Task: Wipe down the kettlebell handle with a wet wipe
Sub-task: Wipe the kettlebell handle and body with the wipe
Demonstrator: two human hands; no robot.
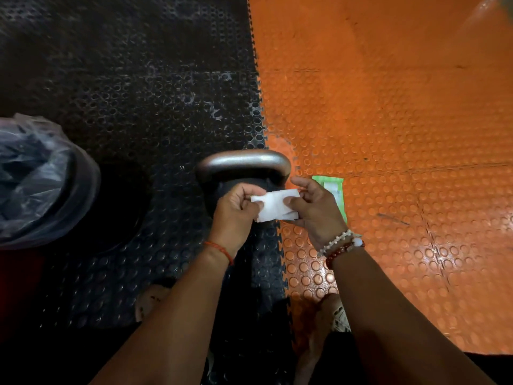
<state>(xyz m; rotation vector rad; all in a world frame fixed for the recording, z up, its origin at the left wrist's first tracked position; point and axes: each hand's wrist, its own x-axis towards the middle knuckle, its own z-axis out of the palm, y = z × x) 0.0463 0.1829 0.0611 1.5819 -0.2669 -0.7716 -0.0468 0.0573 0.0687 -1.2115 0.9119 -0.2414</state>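
Standing where the black mat meets the orange mat, the kettlebell handle is untouched; close by it the wet wipe, partly folded, is pinched at each end by the left hand and right hand. Tugging unevenly could tear it or drop it onto the floor near the green pack

Left hand, right hand (seemingly pinching)
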